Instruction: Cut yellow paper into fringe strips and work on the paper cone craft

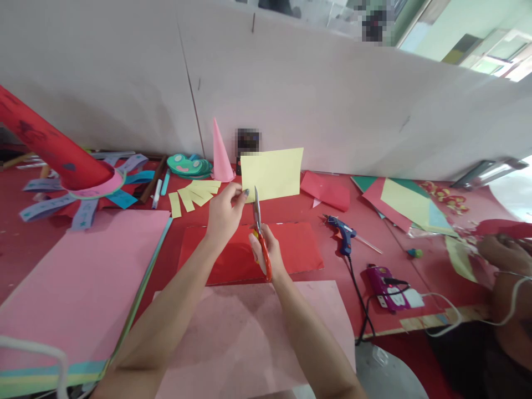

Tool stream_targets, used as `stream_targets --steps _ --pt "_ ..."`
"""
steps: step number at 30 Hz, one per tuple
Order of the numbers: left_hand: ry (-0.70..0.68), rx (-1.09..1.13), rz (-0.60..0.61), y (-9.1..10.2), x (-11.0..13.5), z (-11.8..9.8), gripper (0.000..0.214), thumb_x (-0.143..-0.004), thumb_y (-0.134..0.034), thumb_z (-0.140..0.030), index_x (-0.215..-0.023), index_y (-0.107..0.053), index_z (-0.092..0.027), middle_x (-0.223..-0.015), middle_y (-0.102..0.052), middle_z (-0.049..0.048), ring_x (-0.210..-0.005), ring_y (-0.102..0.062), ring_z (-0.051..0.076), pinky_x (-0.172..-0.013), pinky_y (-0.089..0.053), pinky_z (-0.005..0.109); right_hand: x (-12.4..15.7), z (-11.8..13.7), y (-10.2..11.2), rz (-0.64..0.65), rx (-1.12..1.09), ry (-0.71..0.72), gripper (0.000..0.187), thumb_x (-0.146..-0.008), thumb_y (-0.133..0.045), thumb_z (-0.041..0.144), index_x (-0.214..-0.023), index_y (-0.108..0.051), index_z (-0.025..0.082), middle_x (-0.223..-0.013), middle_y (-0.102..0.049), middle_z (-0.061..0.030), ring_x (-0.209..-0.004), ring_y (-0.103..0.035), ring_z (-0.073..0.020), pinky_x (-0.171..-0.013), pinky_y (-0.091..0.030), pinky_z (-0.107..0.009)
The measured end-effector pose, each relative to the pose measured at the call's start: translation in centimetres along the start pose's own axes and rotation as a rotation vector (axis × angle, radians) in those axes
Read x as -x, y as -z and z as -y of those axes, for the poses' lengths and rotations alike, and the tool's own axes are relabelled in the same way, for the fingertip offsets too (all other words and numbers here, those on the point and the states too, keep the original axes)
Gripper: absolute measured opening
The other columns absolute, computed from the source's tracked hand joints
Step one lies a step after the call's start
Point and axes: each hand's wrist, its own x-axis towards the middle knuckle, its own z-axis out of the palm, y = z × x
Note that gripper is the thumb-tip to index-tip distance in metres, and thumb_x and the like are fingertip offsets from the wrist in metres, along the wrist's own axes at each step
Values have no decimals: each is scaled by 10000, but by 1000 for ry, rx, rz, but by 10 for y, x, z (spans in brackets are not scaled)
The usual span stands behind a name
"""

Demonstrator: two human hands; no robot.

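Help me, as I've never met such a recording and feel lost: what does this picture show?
There is no machine here, only a person working bare-handed, filmed by a camera worn on the head, which looks forward and down. The left hand holds a sheet of yellow paper upright. The right hand holds orange-handled scissors, blades pointing up at the paper's lower left part. Under the hands, on a red table, lies a red sheet. Around it are yellow strips, a pink cone standing up, a blue glue gun and, at the left, a stack of coloured sheets. The hand at the right edge belongs to another person.
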Motion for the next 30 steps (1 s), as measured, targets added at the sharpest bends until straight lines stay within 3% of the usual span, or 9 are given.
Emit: stream_targets --steps 7,30 --pt "-21 2 25 -2 2 3 111 -840 -533 -294 -771 -539 -207 -751 -669 8 -733 -637 140 -686 -470 220 0 3 1 37 -45 34 306 -847 -523 428 -1086 -459 249 -687 -390 51 -541 -398 -83 -539 -377 -221" --pt "16 29 78 -7 5 -2 95 -825 -533 -284 -768 -538 -209 -751 -682 6 -739 -650 147 -685 -489 229 -1 3 3 9 -6 42 266 -855 -505 428 -1037 -482 236 -591 -374 67 -493 -355 -83 -497 -351 -213"
